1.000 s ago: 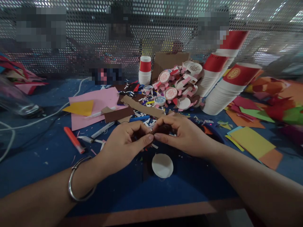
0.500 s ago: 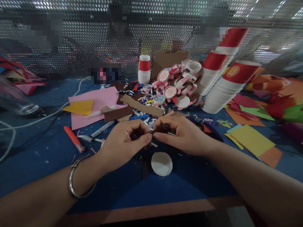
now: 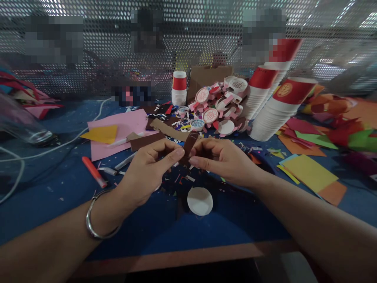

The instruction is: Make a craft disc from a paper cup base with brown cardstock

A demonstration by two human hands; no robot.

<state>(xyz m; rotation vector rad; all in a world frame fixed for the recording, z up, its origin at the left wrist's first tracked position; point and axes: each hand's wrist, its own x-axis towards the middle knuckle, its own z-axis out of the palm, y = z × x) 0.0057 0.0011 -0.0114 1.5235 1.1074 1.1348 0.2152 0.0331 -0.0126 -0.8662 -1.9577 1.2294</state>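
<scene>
A brown strip [image 3: 191, 143] tilts up between the two hands, above the tabletop [image 3: 165, 241]. The left hand [image 3: 151, 167] pinches it between thumb and fingers; the right hand [image 3: 231, 161] curls in close at its lower end, though whether it grips cannot be told. Nearer the table edge lies a white disc [image 3: 200, 201]. An orange marker [image 3: 94, 172] lies left of the hands; beyond them sit heaped paper rounds [image 3: 210, 116] beside stacked cups [image 3: 266, 120].
</scene>
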